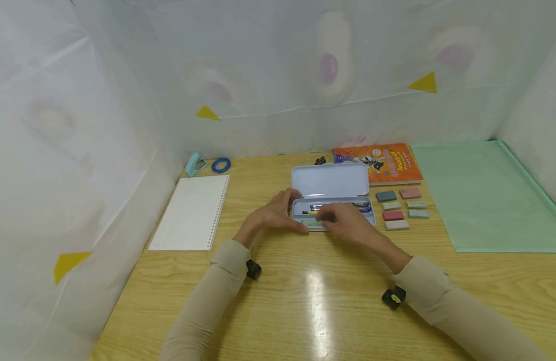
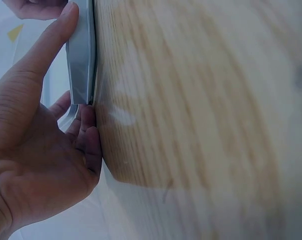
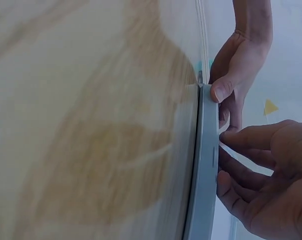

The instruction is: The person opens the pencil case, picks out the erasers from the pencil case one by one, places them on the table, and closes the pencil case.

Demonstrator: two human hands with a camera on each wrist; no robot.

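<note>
A pale blue metal pencil case [image 1: 329, 181] lies on the table with its lid tilted back. My left hand [image 1: 278, 211] grips its left end, thumb along the front wall and fingers round the side. Bent fingers of my right hand [image 1: 347, 223] reach over the front wall [image 3: 207, 165] into the case. They are at the right end of a light green eraser [image 1: 309, 223] in the front compartment. Whether they pinch it is hidden by the hand and the wall. Pens [image 1: 320, 206] and a yellow-and-black pencil [image 1: 308, 212] lie in the rear compartment.
Several erasers [image 1: 392, 215] stand in two columns right of the case. Behind are an orange book [image 1: 397, 165] and a black clip [image 1: 320, 160]. A green mat [image 1: 490, 195] is far right. A notebook [image 1: 189, 213], teal stapler [image 1: 194, 165] and blue tape roll [image 1: 221, 159] lie left.
</note>
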